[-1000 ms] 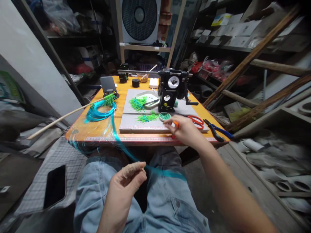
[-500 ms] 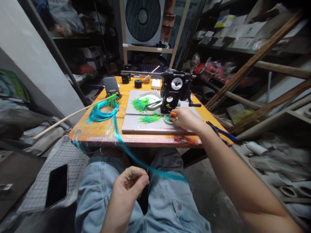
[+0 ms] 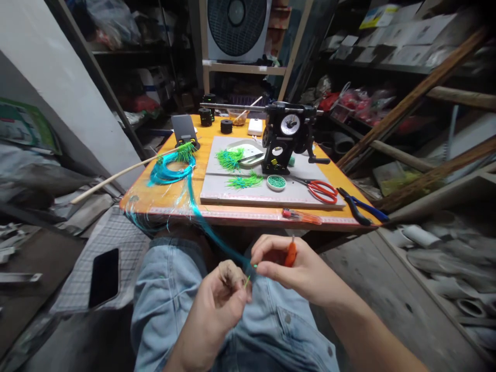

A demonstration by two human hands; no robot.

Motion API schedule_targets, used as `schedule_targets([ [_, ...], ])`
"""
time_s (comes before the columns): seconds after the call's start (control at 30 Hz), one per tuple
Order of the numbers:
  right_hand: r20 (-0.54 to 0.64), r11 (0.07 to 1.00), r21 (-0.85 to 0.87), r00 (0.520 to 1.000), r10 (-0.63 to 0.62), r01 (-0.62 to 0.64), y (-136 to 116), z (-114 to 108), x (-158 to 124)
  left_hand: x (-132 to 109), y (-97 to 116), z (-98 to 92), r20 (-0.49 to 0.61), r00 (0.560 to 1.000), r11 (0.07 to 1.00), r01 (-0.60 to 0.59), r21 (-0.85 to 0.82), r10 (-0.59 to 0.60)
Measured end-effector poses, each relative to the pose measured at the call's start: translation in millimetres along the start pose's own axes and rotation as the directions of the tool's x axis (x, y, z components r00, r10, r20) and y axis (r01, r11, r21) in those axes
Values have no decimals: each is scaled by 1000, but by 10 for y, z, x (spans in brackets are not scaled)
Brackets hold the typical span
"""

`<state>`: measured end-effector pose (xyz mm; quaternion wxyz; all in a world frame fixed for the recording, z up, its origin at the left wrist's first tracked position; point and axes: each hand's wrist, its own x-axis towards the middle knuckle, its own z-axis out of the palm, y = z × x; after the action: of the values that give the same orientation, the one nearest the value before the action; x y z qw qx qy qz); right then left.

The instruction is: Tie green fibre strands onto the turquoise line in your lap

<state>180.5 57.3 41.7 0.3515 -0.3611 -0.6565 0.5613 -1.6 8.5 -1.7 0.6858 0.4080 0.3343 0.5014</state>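
Over my lap, my left hand pinches a thin green strand between thumb and a wrapped forefinger. Close by, my right hand holds a tiny green bead at its thumb and fingertip. An orange-handled tool is tucked in the same hand; only a short metal end shows. A hank of blue line runs from the table down behind my fingers. On the grey board, a small white dish holds many green beads, beside bunches of green-and-blue strands.
A black cranked device stands on the board. Red-handled scissors, blue-and-black pliers and an orange cutter lie along the table's right side. A wooden stick juts past the left edge. A phone lies on checked cloth.
My right hand has come back from the bead dish to beside my left hand, bringing a green bead and the orange-handled tool. My left hand has shifted slightly right. The view has shifted slightly.
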Motion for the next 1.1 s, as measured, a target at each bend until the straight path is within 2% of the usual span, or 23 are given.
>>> schedule_targets([
  [0.17, 6, 981, 192, 999, 38, -38, 82, 22, -22, -48, 18, 45, 53, 999, 1000, 1, -18, 0],
  [0.37, 39, 958, 279, 998, 51, -60, 62, 51, -59, -52, 11, 56, 58, 998, 1000, -5, -26, 6],
  [0.97, 79, 943, 327, 996, 32, -56, 24, 56, -58, -63, -2, 35, 71, 997, 999, -13, -39, 16],
  [1.1, 37, 958, 280, 998, 47, -56, 45, 46, -48, -56, -13, 31, 81, 996, 999, -25, -38, 28],
])
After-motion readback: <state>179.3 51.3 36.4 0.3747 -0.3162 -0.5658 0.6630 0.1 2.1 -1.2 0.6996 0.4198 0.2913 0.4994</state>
